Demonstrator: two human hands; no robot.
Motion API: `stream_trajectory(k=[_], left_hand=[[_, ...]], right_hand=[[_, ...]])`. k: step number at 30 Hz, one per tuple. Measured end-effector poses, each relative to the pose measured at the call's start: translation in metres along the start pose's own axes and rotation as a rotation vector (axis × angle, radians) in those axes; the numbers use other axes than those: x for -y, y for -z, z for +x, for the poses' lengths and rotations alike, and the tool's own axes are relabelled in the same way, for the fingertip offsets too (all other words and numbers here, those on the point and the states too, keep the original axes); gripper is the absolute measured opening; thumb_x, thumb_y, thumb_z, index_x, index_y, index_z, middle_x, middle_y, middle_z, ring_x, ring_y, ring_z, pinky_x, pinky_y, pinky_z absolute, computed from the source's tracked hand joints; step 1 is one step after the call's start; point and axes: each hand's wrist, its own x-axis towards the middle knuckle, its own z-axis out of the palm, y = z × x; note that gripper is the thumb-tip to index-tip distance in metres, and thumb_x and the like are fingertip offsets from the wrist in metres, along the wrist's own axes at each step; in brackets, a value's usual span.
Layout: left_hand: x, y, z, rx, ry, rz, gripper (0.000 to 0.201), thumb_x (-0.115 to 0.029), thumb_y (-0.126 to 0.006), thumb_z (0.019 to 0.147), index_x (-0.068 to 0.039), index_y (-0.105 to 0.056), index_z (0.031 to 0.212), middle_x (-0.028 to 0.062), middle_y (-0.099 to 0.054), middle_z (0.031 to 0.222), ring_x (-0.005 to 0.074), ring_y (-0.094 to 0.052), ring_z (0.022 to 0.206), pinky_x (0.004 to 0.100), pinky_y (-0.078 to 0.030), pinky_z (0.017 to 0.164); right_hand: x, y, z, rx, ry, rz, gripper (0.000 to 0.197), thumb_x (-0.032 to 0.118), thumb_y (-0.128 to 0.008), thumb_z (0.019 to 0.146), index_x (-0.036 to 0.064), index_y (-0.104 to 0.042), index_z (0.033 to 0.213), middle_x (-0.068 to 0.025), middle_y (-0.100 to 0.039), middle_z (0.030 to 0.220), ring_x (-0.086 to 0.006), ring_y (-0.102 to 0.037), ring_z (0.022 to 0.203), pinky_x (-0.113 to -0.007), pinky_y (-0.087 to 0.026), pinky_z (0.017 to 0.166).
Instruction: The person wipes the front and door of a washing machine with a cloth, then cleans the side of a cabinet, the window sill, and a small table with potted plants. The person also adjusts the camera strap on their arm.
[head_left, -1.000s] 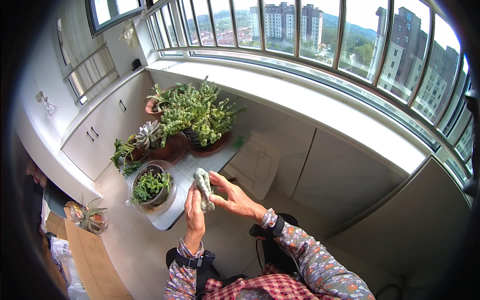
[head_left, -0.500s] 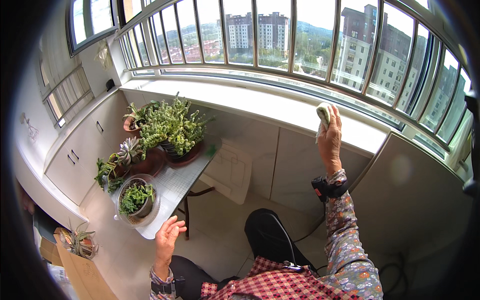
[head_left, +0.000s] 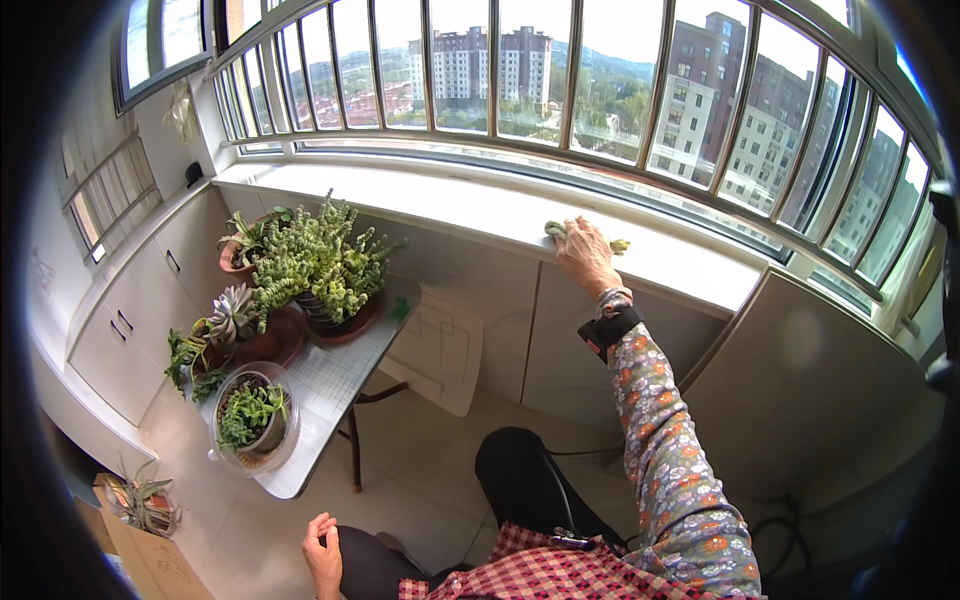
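Note:
My right hand [head_left: 586, 255] is closed on a pale green cloth [head_left: 619, 246], pressing it onto the white windowsill [head_left: 460, 200]. The cloth is bunched under the palm, and only its ends show past the fingers. Low in the view, my left hand [head_left: 322, 556] is held in the air beside my knee. Its fingers are loosely bent, with nothing seen in them.
Left of centre, a small folding table [head_left: 340, 385] carries a bushy potted plant [head_left: 325, 265], a rosette succulent [head_left: 233, 312] and a pot in a clear basin [head_left: 253, 415]. Metal bars [head_left: 570, 80] line the window. A large panel [head_left: 800, 400] leans at right.
My right hand has slid left along the sill with the cloth, going from raised fingers to a flatter press. My left hand has dropped lower, away from the table. The view has shifted slightly.

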Motion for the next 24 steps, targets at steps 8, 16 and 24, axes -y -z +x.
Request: stream_trajectory(k=[8, 16, 24], left_hand=[[-0.003, -0.004, -0.004, -0.042, -0.063, 0.177, 0.027, -0.001, -0.061, 0.085, 0.000, -0.063, 0.112, 0.0122, -0.070, 0.096, 0.0245, -0.065, 0.087, 0.0377, -0.050, 0.085], [-0.004, -0.003, -0.007, -0.062, -0.083, 0.207, 0.026, -0.002, -0.061, 0.086, -0.004, -0.064, 0.111, 0.0087, -0.071, 0.098, 0.0243, -0.064, 0.090, 0.0385, -0.047, 0.088], [-0.022, -0.004, -0.004, -0.048, -0.134, 0.280, 0.022, -0.007, -0.059, 0.088, -0.006, -0.063, 0.109, 0.0057, -0.070, 0.096, 0.0255, -0.062, 0.093, 0.0397, -0.042, 0.087]], right_hand=[[0.100, -0.042, 0.031, 0.175, 0.288, 0.166, 0.043, 0.027, -0.053, 0.096, 0.0088, -0.054, 0.135, -0.0194, -0.045, 0.144, -0.0402, -0.047, 0.127, -0.048, -0.036, 0.109], [-0.101, 0.045, -0.001, 0.200, -0.144, 0.020, 0.038, 0.017, -0.045, 0.096, -0.0013, -0.056, 0.128, -0.0248, -0.052, 0.135, -0.0367, -0.049, 0.128, -0.043, -0.040, 0.107], [-0.150, 0.063, -0.021, 0.166, -0.496, -0.254, 0.046, 0.034, -0.044, 0.098, 0.0056, -0.054, 0.133, -0.0231, -0.045, 0.143, -0.0439, -0.050, 0.125, -0.051, -0.040, 0.104]])
